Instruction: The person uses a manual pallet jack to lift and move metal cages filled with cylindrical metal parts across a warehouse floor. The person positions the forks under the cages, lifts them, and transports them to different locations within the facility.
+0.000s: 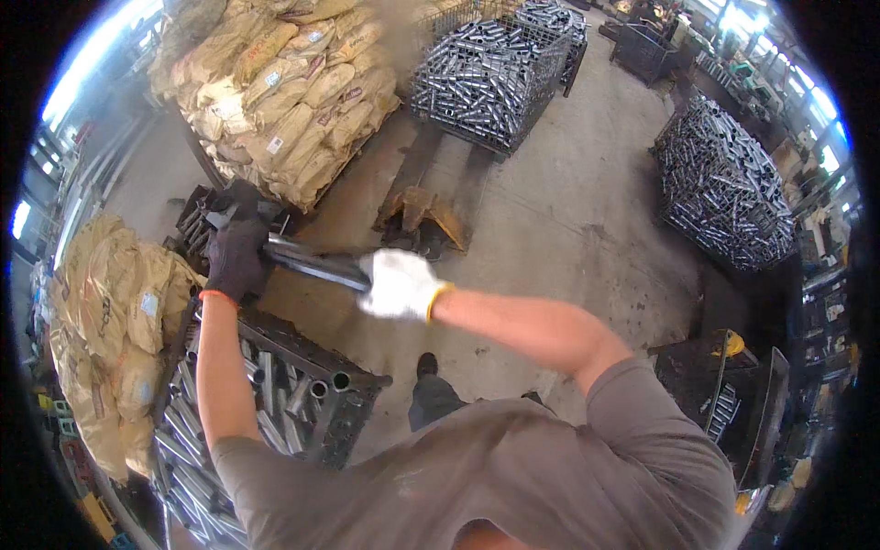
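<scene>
My right hand (399, 286), in a white knit glove with a yellow cuff, is closed round one end of a few dark, shiny metal tubes (316, 262). The tubes slant up to the left, and their other end meets my left hand (236, 255), in a dark glove with an orange cuff. Its fingers are curled and partly hidden. Just past the left hand is a small dark bin (194, 218) of metal pieces. Beneath my left forearm stands a dark metal crate (353, 403) with many loose steel tubes (275, 403).
Stacked tan sacks (293, 101) rise at far left, with more sacks (110, 321) at left. A rusty yellow pallet jack (417, 213) stands ahead. Wire baskets of metal parts stand far ahead (486, 78) and right (724, 183). A dark cart (733, 394) is near my right elbow.
</scene>
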{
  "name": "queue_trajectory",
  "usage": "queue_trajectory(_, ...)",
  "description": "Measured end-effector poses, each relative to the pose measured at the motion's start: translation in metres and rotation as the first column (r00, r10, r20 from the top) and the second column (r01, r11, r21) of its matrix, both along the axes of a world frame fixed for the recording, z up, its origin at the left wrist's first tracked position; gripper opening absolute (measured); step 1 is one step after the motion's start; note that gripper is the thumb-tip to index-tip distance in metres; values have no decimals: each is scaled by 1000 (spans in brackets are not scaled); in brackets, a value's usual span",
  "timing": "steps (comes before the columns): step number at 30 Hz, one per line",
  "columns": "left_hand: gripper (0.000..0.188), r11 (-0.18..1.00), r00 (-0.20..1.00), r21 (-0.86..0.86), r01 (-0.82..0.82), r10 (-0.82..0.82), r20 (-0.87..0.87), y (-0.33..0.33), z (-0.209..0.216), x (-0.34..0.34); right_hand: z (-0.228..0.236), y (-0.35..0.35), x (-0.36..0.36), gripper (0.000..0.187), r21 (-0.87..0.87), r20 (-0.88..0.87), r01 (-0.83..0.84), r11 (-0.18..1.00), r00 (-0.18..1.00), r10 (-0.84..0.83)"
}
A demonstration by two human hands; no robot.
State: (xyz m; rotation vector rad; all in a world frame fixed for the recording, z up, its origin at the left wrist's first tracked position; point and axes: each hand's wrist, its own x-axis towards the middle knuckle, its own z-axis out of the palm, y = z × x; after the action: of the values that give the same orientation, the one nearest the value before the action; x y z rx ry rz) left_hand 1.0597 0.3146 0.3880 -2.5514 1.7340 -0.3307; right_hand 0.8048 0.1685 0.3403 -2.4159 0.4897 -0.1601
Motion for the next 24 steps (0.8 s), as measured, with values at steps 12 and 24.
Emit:
queue_trajectory(12,32,973,976,78,219,-218,-14,111,-57,67,-31,136,37,34,191,-241,-27,981,968,73)
queue_trajectory(24,20,924,987,-365,116,-148,-60,-54,-9,126,46,-24,63,40,-52,-116,161,986,979,-166)
